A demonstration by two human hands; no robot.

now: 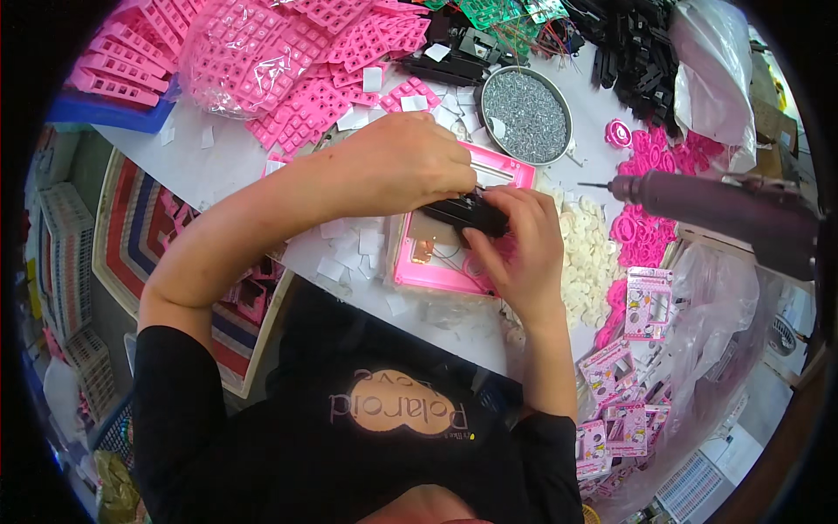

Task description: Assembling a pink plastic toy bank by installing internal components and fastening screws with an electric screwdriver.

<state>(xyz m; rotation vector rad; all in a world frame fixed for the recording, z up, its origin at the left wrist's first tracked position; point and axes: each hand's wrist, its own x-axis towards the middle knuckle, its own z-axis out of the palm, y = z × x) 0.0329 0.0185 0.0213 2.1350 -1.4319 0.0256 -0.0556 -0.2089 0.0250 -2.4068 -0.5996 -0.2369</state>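
Two hands on a black part

The left hand (397, 162) and right hand (521, 244) both pinch the black part (463, 212) over the pink frame (454, 253), near the round dish of screws (526, 115).

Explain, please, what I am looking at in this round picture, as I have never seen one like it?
It comes from a wide fisheye camera worn on a person's head, looking down at their own two bare hands, so straight edges bend. The left hand and right hand both grip a black part over a pink frame lying on the white table. Around it lie pink keypads, a round tray of screws, white buttons and pink rings. A powered screwdriver hangs at the right, untouched.
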